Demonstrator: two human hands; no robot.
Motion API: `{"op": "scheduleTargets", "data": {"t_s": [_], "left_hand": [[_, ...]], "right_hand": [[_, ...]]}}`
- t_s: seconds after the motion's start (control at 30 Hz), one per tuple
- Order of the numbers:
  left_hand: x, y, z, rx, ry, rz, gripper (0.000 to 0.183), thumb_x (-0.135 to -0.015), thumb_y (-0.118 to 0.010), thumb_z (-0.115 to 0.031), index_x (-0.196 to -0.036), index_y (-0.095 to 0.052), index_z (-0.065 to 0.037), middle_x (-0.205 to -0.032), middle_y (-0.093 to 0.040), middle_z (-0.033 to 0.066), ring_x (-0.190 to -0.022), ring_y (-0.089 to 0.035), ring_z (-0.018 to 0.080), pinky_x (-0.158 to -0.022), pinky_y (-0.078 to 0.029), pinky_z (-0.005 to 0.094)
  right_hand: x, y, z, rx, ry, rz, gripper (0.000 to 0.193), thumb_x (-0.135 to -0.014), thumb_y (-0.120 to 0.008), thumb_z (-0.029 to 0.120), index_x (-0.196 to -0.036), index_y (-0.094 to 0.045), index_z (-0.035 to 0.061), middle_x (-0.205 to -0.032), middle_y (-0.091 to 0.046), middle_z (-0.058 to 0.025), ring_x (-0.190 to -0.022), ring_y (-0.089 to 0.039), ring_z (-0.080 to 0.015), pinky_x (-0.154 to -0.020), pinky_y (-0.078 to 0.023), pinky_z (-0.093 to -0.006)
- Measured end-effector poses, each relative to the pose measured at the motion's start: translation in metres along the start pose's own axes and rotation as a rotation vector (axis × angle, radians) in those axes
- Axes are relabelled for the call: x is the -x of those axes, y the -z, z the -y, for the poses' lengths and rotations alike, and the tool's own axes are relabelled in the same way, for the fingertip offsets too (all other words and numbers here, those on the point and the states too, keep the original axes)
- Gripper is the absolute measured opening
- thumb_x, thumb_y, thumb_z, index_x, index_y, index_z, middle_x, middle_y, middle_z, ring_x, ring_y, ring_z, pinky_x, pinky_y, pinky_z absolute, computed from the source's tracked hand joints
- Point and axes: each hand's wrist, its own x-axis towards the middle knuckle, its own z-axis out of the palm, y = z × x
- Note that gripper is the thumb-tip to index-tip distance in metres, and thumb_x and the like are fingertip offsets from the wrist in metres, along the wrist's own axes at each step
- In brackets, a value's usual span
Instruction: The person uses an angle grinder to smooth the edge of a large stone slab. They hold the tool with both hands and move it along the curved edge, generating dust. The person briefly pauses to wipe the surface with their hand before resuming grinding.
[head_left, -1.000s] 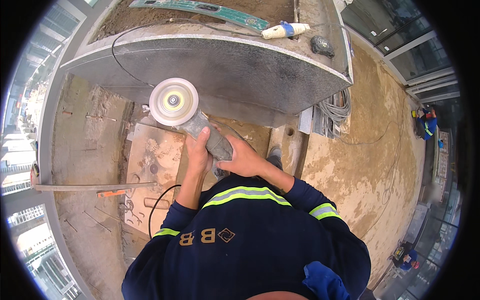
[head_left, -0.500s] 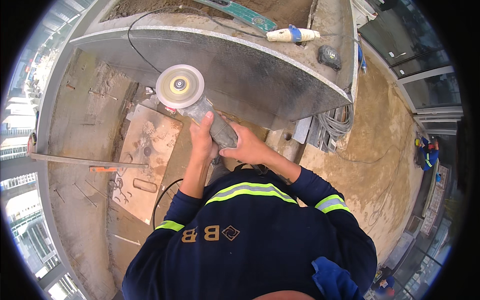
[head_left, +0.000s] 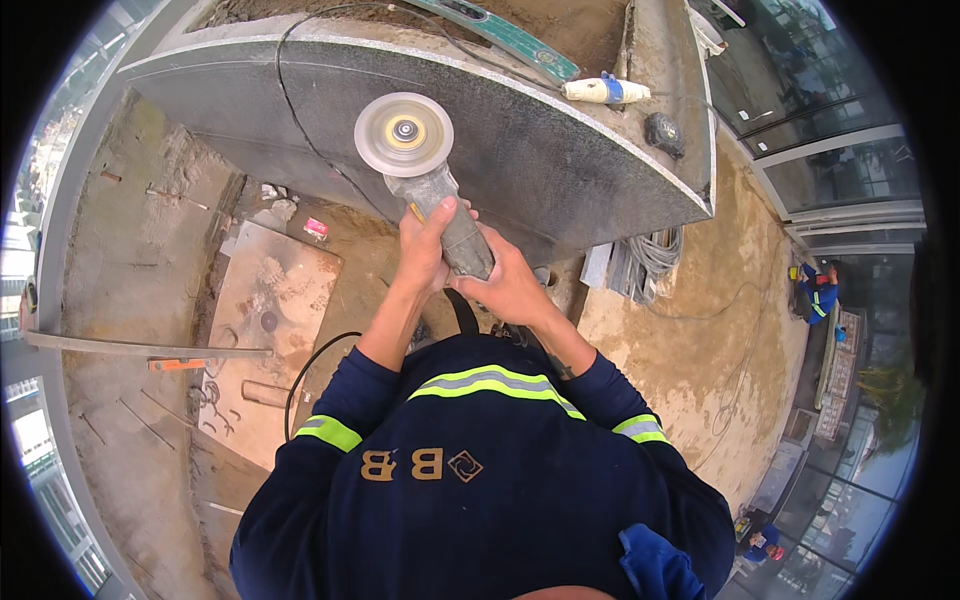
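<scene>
An angle grinder (head_left: 462, 240) with a round cutting disc (head_left: 404, 134) is held up in both my hands. My left hand (head_left: 424, 248) is closed round the body just behind the disc guard. My right hand (head_left: 510, 284) grips the rear of the body. The disc looks smeared, as if spinning, and its flat face is turned up toward me. Beyond it stands a long dark grey stone slab (head_left: 250, 110) with a pale top edge. In this view the disc overlaps the slab's face; whether they touch I cannot tell.
A green spirit level (head_left: 510, 45), a white taped cable connector (head_left: 607, 91) and a black tape measure (head_left: 664, 134) lie along the ledge. A black cable (head_left: 285, 95) hangs over the slab. Left are a stained board (head_left: 275, 290) and metal bar (head_left: 150, 346). A co-worker (head_left: 822, 292) is far right.
Both hands have carried the grinder upward and to the right, nearer the slab's top edge. A small pink packet on the ground has come out from behind it. The whole view has shifted slightly.
</scene>
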Motion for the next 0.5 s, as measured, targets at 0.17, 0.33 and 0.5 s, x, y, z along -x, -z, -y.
{"op": "scheduleTargets", "data": {"t_s": [0.17, 0.33, 0.5], "left_hand": [[-0.026, 0.013, 0.016, 0.106, 0.040, -0.034, 0.042, -0.097, -0.070, -0.028, -0.124, -0.054, 0.000, -0.110, -0.065, 0.0141, -0.102, -0.068, 0.0254, -0.085, -0.061, 0.0421], [-0.033, 0.006, 0.018, 0.077, 0.035, -0.097, 0.043, -0.096, -0.070, -0.027, -0.125, -0.053, 0.001, -0.110, -0.065, 0.0143, -0.103, -0.068, 0.0259, -0.084, -0.061, 0.0429], [-0.041, 0.003, 0.024, 0.066, -0.020, -0.113, 0.044, -0.096, -0.071, -0.025, -0.125, -0.053, 0.002, -0.111, -0.065, 0.0149, -0.103, -0.068, 0.0260, -0.085, -0.061, 0.0427]], "right_hand": [[-0.025, 0.007, -0.012, 0.114, 0.057, 0.006, 0.077, -0.079, -0.080, 0.013, -0.146, -0.046, -0.0064, -0.128, -0.065, -0.0175, -0.118, -0.062, -0.0222, -0.103, -0.046, -0.0354], [-0.035, 0.022, -0.006, 0.028, 0.013, 0.073, 0.078, -0.078, -0.080, 0.014, -0.146, -0.048, -0.0072, -0.122, -0.068, -0.0154, -0.112, -0.063, -0.0184, -0.100, -0.048, -0.0339], [-0.045, 0.032, -0.011, 0.078, 0.019, 0.088, 0.080, -0.077, -0.081, 0.014, -0.147, -0.048, -0.0072, -0.122, -0.068, -0.0140, -0.110, -0.062, -0.0160, -0.098, -0.049, -0.0322]]}}
